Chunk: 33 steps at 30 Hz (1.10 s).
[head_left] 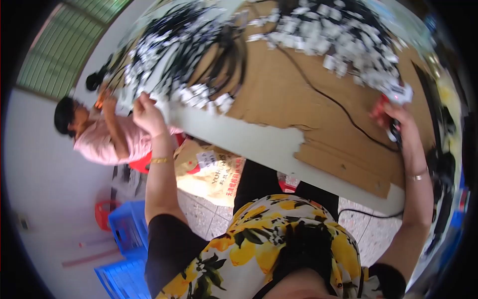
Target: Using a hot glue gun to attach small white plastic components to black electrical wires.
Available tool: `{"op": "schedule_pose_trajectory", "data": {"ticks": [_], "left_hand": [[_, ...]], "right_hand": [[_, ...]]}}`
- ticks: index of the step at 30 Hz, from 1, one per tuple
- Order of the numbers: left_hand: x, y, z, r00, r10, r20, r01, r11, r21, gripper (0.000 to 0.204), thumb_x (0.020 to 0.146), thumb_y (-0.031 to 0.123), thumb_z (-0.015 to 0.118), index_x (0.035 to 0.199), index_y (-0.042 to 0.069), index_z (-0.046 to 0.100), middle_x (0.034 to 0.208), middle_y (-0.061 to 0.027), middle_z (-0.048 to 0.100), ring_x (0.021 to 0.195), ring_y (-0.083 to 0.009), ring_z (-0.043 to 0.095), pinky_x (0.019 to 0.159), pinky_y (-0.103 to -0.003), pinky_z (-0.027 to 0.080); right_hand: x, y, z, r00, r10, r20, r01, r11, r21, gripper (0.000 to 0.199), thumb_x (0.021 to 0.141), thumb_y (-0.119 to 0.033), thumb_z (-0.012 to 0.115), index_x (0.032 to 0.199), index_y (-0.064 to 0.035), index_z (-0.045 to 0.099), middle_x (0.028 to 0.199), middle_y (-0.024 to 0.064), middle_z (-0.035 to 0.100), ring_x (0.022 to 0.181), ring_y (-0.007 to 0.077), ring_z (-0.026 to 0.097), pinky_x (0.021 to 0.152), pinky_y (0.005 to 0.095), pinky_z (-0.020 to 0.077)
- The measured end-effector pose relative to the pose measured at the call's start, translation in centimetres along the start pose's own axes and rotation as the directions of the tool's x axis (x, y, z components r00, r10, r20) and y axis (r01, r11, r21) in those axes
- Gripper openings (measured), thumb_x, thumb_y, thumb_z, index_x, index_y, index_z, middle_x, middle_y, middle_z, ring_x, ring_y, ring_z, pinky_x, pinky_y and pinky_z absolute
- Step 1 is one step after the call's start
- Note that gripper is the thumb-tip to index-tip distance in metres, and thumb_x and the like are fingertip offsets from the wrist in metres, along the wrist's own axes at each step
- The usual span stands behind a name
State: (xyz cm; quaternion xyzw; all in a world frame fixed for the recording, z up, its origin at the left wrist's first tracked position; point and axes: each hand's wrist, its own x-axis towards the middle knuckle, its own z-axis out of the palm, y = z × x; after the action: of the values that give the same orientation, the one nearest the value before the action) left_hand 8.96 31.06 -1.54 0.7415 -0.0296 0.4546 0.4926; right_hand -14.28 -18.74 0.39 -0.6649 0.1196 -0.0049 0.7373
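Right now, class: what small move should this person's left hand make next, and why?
Probably draw one white piece from the pile toward the table's near edge: the left hand already rests on the white pieces, while the right hand is occupied gripping a red tool.

bare cardboard (279,94) mid-table, cable piles (189,45) crowding far edge, cord (328,99) crossing

White-edged counter (259,144), covered by torn brown cardboard sheet (298,94); heaps of small white plugs with black cables (328,35) and one loose black cord (338,104) on top.
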Motion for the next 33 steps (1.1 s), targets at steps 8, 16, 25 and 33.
{"op": "schedule_pose_trajectory", "data": {"ticks": [8,16,25,33], "left_hand": [[-6.4,12.2,7.3,0.762,0.230,0.605,-0.037,0.949,-0.314,0.014,0.086,0.007,0.049,0.096,0.002,0.057,0.074,-0.0043,0.061,0.065,-0.0078,0.056,0.058,-0.018,0.042],[-11.9,18.3,17.0,0.521,0.311,0.795,-0.276,0.943,-0.188,0.017,0.073,0.020,0.064,0.074,0.003,0.063,0.067,-0.0130,0.061,0.061,-0.0239,0.060,0.055,-0.030,0.047],[-16.3,20.7,20.6,0.396,0.049,0.917,-0.241,0.969,0.052,0.029,0.065,0.032,0.071,0.071,0.004,0.065,0.059,-0.0122,0.059,0.054,-0.0217,0.056,0.054,-0.031,0.045],[-14.9,21.5,18.2,0.344,-0.179,0.922,0.506,0.862,-0.022,0.021,0.076,0.019,0.064,0.083,-0.001,0.063,0.072,-0.0052,0.063,0.053,-0.0087,0.052,0.047,-0.020,0.038]], "right_hand": [[0.5,-0.2,0.3,0.995,-0.076,0.058,0.080,0.994,-0.069,0.027,0.074,-0.022,0.058,0.084,0.0030,0.056,0.077,0.0132,0.060,0.063,0.0155,0.056,0.062,0.0254,0.0448],[0.4,0.3,0.3,0.983,-0.180,0.045,0.170,0.972,0.164,0.027,0.072,-0.021,0.058,0.080,0.0044,0.057,0.075,0.0111,0.059,0.064,0.0173,0.058,0.061,0.0258,0.0461],[0.8,0.7,0.1,0.978,-0.190,0.091,0.169,0.965,0.199,0.025,0.073,-0.017,0.060,0.084,0.0056,0.056,0.073,0.0143,0.060,0.063,0.0203,0.058,0.057,0.0261,0.0460],[0.2,0.1,0.6,0.975,-0.203,0.092,0.167,0.940,0.298,0.024,0.073,-0.017,0.061,0.081,0.0052,0.057,0.073,0.0144,0.060,0.061,0.0189,0.056,0.057,0.0260,0.0454]]}}
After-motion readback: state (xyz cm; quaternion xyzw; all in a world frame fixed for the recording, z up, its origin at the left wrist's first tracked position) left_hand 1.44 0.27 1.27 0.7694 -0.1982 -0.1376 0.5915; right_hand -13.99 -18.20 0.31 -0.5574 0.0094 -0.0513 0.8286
